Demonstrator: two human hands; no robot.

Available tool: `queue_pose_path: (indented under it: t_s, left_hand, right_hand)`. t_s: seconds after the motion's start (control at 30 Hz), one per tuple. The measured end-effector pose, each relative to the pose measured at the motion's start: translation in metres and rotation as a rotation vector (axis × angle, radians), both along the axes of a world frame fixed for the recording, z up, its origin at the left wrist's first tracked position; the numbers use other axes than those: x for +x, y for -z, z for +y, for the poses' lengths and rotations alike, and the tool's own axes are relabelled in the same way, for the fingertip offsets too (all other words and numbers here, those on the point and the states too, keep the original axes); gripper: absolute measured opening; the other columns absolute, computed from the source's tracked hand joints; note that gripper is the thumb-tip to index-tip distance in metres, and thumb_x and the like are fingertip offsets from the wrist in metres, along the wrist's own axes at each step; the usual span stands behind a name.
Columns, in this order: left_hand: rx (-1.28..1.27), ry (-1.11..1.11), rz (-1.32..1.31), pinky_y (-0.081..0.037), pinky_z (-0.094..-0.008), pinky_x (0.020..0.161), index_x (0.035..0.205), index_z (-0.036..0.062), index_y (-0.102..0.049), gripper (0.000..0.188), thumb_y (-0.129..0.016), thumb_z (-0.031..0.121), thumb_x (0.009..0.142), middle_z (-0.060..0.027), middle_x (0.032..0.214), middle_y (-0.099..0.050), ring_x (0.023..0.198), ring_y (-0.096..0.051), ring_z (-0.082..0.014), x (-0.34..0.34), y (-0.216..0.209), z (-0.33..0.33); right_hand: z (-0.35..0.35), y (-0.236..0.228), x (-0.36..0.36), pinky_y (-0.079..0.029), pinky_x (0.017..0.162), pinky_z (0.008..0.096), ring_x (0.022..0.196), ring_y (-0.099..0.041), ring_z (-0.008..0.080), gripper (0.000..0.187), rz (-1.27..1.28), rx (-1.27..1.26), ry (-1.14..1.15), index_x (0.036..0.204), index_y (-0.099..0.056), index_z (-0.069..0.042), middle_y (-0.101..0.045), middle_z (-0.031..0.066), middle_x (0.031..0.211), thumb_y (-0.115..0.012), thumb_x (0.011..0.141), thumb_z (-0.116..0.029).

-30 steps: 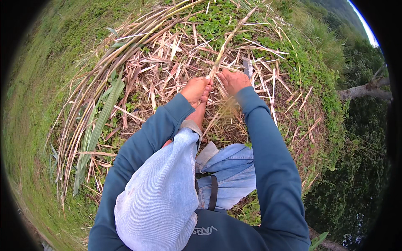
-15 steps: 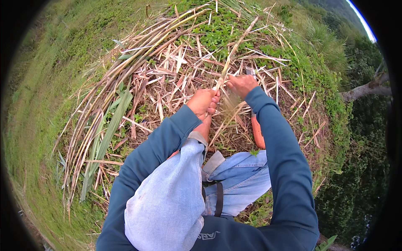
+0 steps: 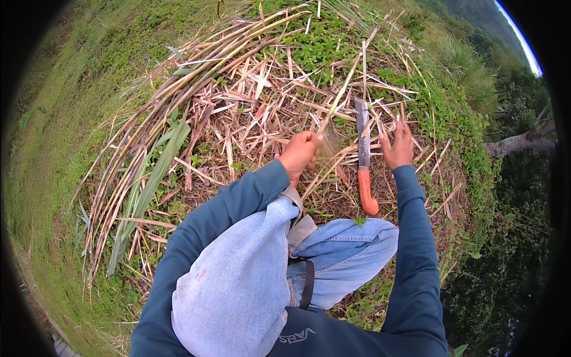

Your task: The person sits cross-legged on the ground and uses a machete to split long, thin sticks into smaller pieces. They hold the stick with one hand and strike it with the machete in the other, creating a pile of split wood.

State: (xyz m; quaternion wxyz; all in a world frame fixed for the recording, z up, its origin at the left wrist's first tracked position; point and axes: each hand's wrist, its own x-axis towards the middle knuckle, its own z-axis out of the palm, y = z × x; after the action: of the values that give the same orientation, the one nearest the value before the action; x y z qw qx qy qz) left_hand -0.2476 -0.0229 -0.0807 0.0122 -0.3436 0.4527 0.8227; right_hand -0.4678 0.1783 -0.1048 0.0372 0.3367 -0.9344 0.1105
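Note:
My left hand (image 3: 299, 153) is closed around the lower end of a long dry cane stalk (image 3: 345, 89) that slants up and away to the right. My right hand (image 3: 397, 144) is spread flat over the dry litter, fingers apart, holding nothing. Just left of it a long knife (image 3: 362, 134) with an orange handle (image 3: 367, 191) lies on the ground, blade pointing away, between my two hands. My knees in light blue jeans (image 3: 333, 250) fill the lower centre.
A bundle of long cane stalks with green leaves (image 3: 160, 143) lies on the left. Dry split leaves (image 3: 256, 101) cover the ground in front. Green low plants (image 3: 321, 41) grow beyond. A tree trunk (image 3: 517, 143) and a dark slope drop off at the right.
My right hand has moved away from the left hand to the right and now lies spread on the litter. The orange-handled knife is now fully visible on the ground.

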Motion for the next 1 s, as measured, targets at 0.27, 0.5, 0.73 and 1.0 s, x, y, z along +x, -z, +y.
queue_pose_path:
  t_s: [0.27,0.5,0.73,1.0]
  left_hand:
    - [-1.176,0.849,0.261,-0.034,-0.0441,0.099,0.121,0.0108,-0.054,0.040,-0.039,0.041,0.100,-0.0109,0.123,-0.052,0.119,-0.044,-0.0216,0.037,0.054,0.025]
    - [-1.992,0.945,-0.158,-0.011,-0.0535,0.112,0.142,0.0215,-0.040,0.050,-0.048,0.036,0.095,-0.0160,0.154,-0.022,0.143,-0.015,-0.0348,0.105,0.053,-0.117]
    - [-0.963,1.010,0.287,-0.007,-0.0535,0.115,0.145,0.0239,-0.035,0.050,-0.041,0.037,0.097,-0.0081,0.156,-0.017,0.145,-0.010,-0.0289,0.144,0.048,-0.028]
    - [-1.260,0.362,-0.026,-0.035,-0.0504,0.100,0.123,0.0129,-0.058,0.040,-0.047,0.040,0.097,-0.0124,0.133,-0.049,0.128,-0.043,-0.0309,0.108,0.008,-0.060]
  right_hand:
    - [-0.057,0.012,0.082,-0.058,0.070,0.0364,0.093,-0.066,0.0259,0.032,-1.470,-0.961,0.233,0.109,-0.047,-0.004,-0.062,0.0201,0.113,-0.051,0.096,-0.032]
    - [0.029,-0.015,0.054,-0.058,0.077,0.0417,0.106,-0.060,0.0272,0.027,-1.400,-0.814,0.364,0.096,-0.057,-0.005,-0.055,0.0148,0.125,-0.053,0.094,-0.032]
    - [0.024,-0.012,0.082,-0.057,0.077,0.0369,0.105,-0.061,0.0240,0.037,-1.386,-0.823,0.367,0.114,-0.059,-0.005,-0.057,0.0138,0.122,-0.049,0.096,-0.035]
    - [-0.022,0.024,0.105,-0.052,0.074,0.0319,0.092,-0.062,0.0186,0.032,-1.272,-0.800,0.367,0.107,-0.063,-0.005,-0.063,0.0103,0.112,-0.048,0.095,-0.030]
